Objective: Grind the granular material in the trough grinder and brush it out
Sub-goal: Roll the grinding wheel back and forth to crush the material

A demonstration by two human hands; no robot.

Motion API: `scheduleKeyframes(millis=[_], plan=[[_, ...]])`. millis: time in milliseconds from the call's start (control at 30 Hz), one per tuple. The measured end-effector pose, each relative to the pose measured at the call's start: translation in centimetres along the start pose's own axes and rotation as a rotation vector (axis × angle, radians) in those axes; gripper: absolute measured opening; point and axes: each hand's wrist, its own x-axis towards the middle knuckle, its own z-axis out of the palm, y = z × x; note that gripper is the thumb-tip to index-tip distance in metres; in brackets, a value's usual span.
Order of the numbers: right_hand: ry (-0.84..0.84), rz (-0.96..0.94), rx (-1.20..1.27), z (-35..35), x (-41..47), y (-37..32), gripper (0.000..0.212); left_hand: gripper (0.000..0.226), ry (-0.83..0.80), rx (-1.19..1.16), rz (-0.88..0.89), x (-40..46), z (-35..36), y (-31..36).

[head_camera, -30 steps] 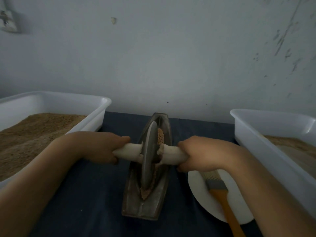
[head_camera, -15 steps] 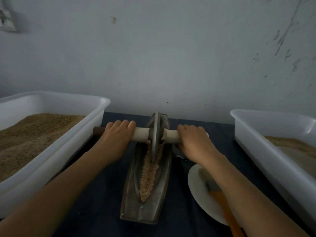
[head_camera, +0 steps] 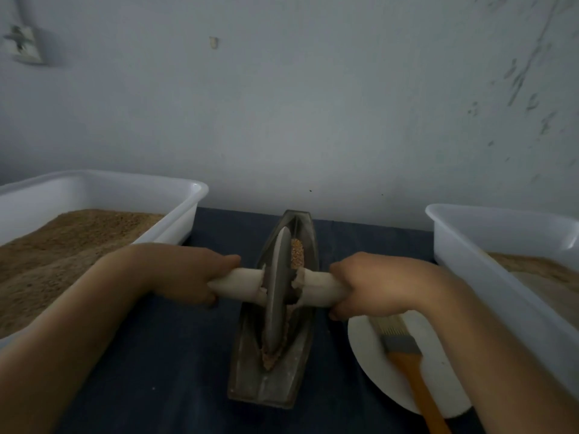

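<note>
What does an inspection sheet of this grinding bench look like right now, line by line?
Surface: dark blue cloth covers the table.
Job's things: metal trough grinder holds granules; grinding wheel stands in it; brush lies on white plate.
Clutter: left tub and right tub, both holding brown granules.
Hands: left hand and right hand each grip the white axle.
Cables: nothing seen.
Surroundings: scuffed pale wall, wall socket.

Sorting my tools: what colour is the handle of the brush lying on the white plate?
Orange, on the flat brush; seen clearly in the head view.
</note>
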Motion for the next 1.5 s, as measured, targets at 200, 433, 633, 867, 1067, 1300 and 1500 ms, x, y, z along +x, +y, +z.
scheduleKeyframes(millis=[200,433,633,867,1067,1300,1500], plan=[[0.183,0.043,-0.051,1.0,2.1,0.9,0.023,0.027,0.2,0.033,-0.014,2.0,1.0,-0.2],[0.601,0.048,-0.159,3.3,5.4,3.4,0.025,0.033,0.75,0.319,-0.129,6.2,3.2,-0.9],[0.618,0.073,-0.19,3.3,5.3,3.0,0.019,0.036,0.756,0.302,-0.106,6.2,3.2,-1.1],[0.173,0.069,-0.047,1.0,2.0,0.9,0.024,0.033,0.289,0.131,-0.03,2.5,1.0,-0.1],[0.018,0.011,-0.019,0.1,-0.3,-0.4,0.027,0.033,-0.007,0.02,-0.009,-0.2,-0.2,0.2],[0.202,0.035,-0.076,1.0,1.8,0.6,0.021,0.031,0.136,-0.014,-0.039,1.7,0.7,-0.1],[0.553,0.052,-0.161,3.1,4.8,2.8,0.023,0.031,0.541,0.237,-0.122,5.2,2.0,-0.8]])
